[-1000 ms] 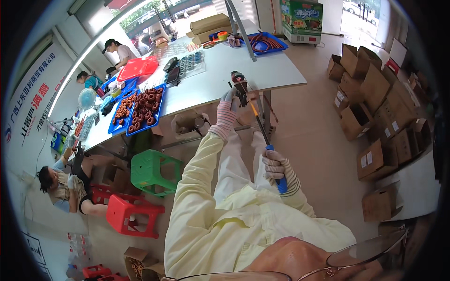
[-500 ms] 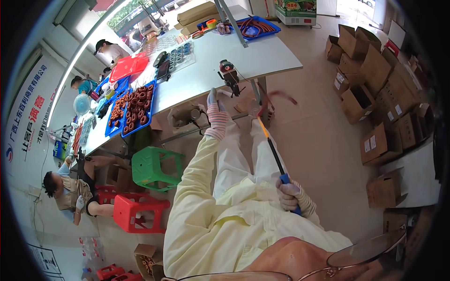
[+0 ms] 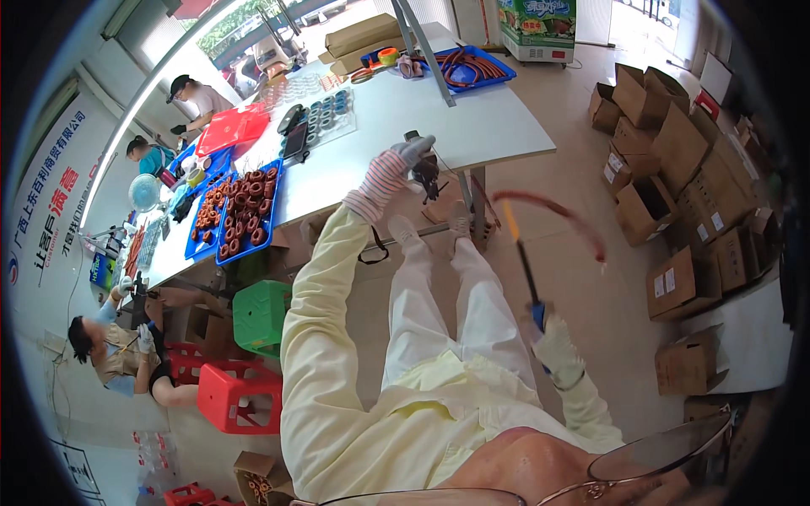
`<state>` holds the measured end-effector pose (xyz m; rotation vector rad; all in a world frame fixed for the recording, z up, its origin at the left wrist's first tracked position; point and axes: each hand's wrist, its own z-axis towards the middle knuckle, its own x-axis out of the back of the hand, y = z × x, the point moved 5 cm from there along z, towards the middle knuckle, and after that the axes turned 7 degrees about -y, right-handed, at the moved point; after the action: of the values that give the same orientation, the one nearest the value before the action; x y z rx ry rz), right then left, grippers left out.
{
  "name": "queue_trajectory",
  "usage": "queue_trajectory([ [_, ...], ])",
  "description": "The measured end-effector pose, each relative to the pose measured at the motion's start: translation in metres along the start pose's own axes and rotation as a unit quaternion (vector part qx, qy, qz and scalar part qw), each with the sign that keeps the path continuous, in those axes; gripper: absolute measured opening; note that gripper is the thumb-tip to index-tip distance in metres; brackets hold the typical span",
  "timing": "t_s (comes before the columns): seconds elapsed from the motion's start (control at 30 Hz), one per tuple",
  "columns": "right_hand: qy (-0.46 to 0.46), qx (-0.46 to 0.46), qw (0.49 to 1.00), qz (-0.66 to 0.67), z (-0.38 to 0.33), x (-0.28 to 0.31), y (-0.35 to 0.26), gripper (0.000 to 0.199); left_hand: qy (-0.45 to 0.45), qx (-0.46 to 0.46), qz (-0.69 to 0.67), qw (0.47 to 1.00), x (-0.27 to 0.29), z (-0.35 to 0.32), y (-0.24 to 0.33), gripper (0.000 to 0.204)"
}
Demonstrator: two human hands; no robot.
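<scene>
- Slanting up from the right hand (image 3: 557, 350), the long tool (image 3: 527, 274) stands over the floor (image 3: 582, 312), right of the person's legs; it has a blue handle, a dark shaft and an orange tip.
- The right hand's grip is closed round the blue handle, blurred.
- A reddish-brown strip (image 3: 557, 211) arcs rightward by the tip, too blurred to tell whether they are joined.
- The left hand (image 3: 409, 156), in a pale glove with a striped cuff, lies over a dark clamp-like device (image 3: 428, 177) at the edge of the white surface (image 3: 498, 126), partly covering it; how firmly its grip is closed cannot be told.
- A slanted metal post (image 3: 429, 55) rises beyond that hand, partly in front of a blue tray (image 3: 504, 78) of reddish-brown tubing.
- Further left on the surface sit a blue tray (image 3: 276, 202) of brown rings and a red tray (image 3: 232, 128).
- A green stool (image 3: 260, 319) and a red stool (image 3: 236, 384) stand left, near a seated co-worker (image 3: 122, 350).
- Open cartons (image 3: 645, 211) crowd the right, some bearing white labels too small to read.
- Blue, black and red characters mark the wall banner (image 3: 51, 185); a green-and-white cabinet (image 3: 540, 32) carries bright printing.
</scene>
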<state>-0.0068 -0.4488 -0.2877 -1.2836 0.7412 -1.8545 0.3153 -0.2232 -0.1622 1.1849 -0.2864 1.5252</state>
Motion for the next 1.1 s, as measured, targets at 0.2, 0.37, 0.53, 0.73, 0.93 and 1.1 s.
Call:
queue_trajectory([
  [0.2, -0.184, -0.236, 0.940, 0.161, 0.112, -0.016, -0.024, 0.030, 0.156, 0.084, -0.273, 0.945, 0.035, 0.046, -0.030, 0.033],
  [0.37, -0.291, -0.266, 0.847, 0.356, 0.160, -0.049, -0.029, 0.035, 0.133, 0.146, -0.316, 0.928, 0.002, 0.074, -0.093, 0.032],
  [0.53, -0.312, -0.280, 0.705, 0.572, 0.204, -0.077, -0.023, 0.024, 0.006, 0.213, -0.430, 0.877, -0.037, 0.076, -0.116, 0.028],
  [0.73, -0.322, -0.167, 0.305, 0.880, 0.155, -0.103, -0.058, 0.016, 0.112, 0.215, -0.473, 0.847, -0.056, 0.042, -0.140, 0.027],
  [0.93, -0.258, -0.285, 0.443, 0.810, 0.024, -0.056, -0.069, 0.014, 0.337, 0.050, 0.224, 0.913, -0.003, -0.009, -0.021, 0.038],
  [1.1, -0.227, -0.364, 0.675, 0.600, -0.052, -0.029, -0.058, 0.010, -0.016, 0.015, 0.172, 0.985, -0.041, -0.025, 0.018, 0.049],
])
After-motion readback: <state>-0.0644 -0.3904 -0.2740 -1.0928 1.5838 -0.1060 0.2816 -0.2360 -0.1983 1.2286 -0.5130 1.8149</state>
